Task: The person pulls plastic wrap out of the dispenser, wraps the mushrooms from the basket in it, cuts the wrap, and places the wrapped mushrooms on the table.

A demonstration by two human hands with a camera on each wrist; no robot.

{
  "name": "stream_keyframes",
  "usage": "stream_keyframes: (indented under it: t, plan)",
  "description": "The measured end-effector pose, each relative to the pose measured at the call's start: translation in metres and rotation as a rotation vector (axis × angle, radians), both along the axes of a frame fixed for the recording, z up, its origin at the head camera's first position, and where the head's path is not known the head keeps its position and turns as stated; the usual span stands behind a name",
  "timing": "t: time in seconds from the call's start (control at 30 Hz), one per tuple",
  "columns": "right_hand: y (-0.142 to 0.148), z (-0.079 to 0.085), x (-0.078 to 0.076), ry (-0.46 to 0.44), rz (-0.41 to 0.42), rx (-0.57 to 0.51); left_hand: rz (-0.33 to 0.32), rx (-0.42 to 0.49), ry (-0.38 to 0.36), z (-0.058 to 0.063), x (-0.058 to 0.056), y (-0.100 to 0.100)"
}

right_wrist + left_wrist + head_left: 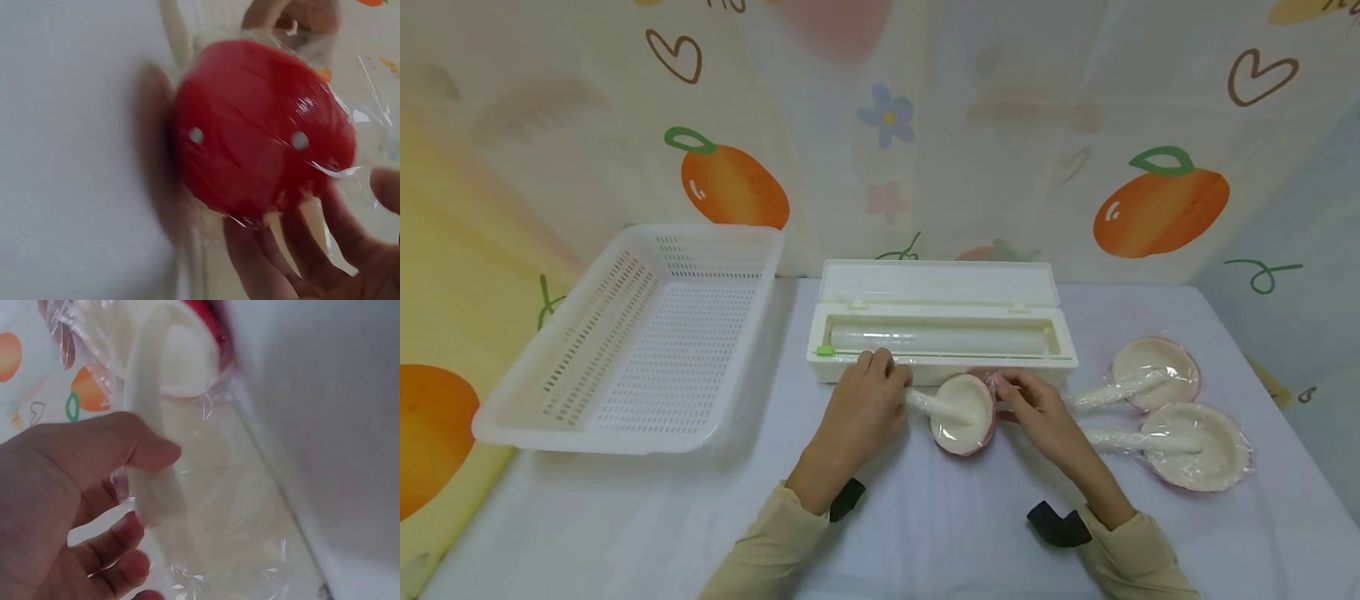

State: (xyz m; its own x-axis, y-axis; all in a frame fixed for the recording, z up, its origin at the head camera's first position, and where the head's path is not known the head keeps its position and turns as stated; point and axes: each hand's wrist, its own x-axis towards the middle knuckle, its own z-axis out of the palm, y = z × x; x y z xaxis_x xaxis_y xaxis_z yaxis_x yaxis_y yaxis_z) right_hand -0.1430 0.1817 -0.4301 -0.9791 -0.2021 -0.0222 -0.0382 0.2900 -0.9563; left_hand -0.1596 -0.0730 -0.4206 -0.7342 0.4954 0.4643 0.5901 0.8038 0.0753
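Note:
A small bowl, cream inside and red with white dots outside, is wrapped in clear film together with a white spoon. My left hand pinches the film-covered spoon handle, thumb on top, as the left wrist view shows. At the bowl's right rim, my right hand holds the wrapped bowl by its edge; its fingers touch the red side. Just behind stands an uncovered white cling film dispenser with a film roll and a green slider.
Two more film-wrapped bowls, one farther back and one nearer, lie at the right with their spoons. A large white perforated basket stands at the left. Behind the white-covered table hangs a patterned cloth.

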Motion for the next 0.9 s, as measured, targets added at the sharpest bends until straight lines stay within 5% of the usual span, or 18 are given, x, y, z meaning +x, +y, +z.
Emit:
stream_keyframes:
  t: [0.23, 0.37, 0.57, 0.9]
  plan:
    - [0.018, 0.016, 0.004, -0.019, 0.272, 0.037, -0.124, 0.069, -0.327, 0.026, 0.01, -0.006]
    - [0.026, 0.026, 0.008, -0.072, 0.328, -0.007, -0.149, 0.161, -0.46, 0.035, 0.009, -0.011]
    - [0.02, 0.03, 0.013, -0.07, 0.229, -0.043, -0.171, 0.264, -0.477, 0.042, 0.008, -0.016]
    - [-0.001, 0.014, 0.011, 0.251, 0.057, 0.16, -0.233, 0.341, -0.559, 0.036, 0.001, -0.02]
